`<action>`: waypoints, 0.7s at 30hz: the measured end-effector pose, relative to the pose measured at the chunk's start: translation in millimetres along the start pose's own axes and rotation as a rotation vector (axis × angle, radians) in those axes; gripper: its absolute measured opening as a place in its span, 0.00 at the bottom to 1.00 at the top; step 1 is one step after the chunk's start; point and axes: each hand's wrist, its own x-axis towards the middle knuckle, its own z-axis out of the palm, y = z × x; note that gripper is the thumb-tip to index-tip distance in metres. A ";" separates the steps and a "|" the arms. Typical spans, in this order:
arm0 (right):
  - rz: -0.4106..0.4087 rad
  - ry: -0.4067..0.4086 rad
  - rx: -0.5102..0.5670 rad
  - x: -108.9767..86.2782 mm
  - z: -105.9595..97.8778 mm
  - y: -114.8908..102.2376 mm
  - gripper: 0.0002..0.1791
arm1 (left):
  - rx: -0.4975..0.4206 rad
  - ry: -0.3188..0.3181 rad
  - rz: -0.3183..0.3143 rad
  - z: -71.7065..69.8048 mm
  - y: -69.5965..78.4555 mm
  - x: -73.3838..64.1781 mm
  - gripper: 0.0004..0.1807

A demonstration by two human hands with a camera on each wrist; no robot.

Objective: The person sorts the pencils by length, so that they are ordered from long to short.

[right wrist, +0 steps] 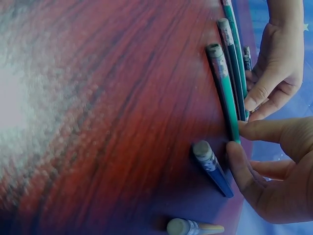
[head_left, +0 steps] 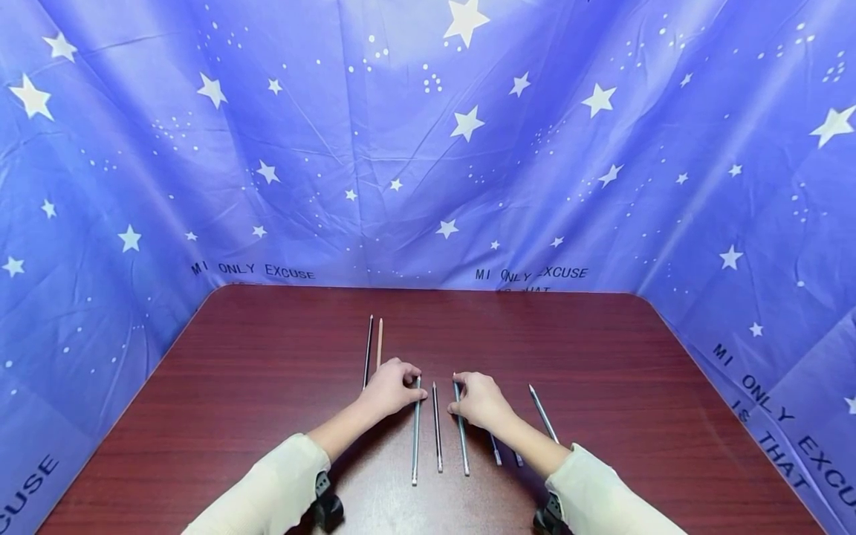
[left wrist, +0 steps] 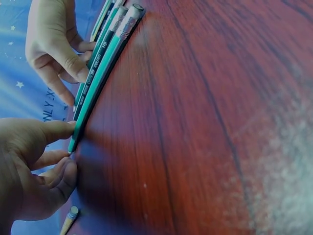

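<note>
My left hand [head_left: 386, 388] is at the pointed end of a green pencil [head_left: 415, 446], its thumb and a finger pinching there. Across from it, my right hand [head_left: 483, 401] pinches another green pencil [head_left: 463, 446] near the tip. Between these two lies a dark pencil [head_left: 438, 431] with a metal band and eraser; the left wrist view shows HB lettering on a dark pencil [left wrist: 100, 58]. All three lie roughly side by side, erasers toward me. The right wrist view shows the right fingertips [right wrist: 235, 149] close around the green pencil [right wrist: 226, 93].
Behind the left hand lie a black pencil [head_left: 368, 349] and a wood-coloured pencil [head_left: 380, 342]. A blue pencil [right wrist: 215, 171] and a yellowish one [right wrist: 195, 227] lie beside the right hand. Farther right, a greyish pencil [head_left: 543, 412] slants beside the forearm. A starry blue curtain [head_left: 401, 148] encloses the reddish-brown table [head_left: 267, 334].
</note>
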 end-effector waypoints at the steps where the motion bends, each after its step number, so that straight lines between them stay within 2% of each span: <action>1: -0.001 0.001 -0.005 -0.1 0.1 0.0 0.33 | -0.007 -0.005 -0.001 0.4 0.4 0.3 0.20; 5: -0.004 0.002 -0.002 -1.2 0.6 -1.0 0.33 | -0.064 -0.040 -0.016 2.8 1.6 1.5 0.21; 12: 0.008 -0.012 -0.009 -3.3 -0.5 -4.2 0.34 | -0.230 -0.098 -0.073 4.6 3.6 0.6 0.22; 21: 0.056 -0.049 0.036 -4.3 -1.3 -5.4 0.35 | -0.291 -0.109 -0.113 3.5 5.4 0.8 0.21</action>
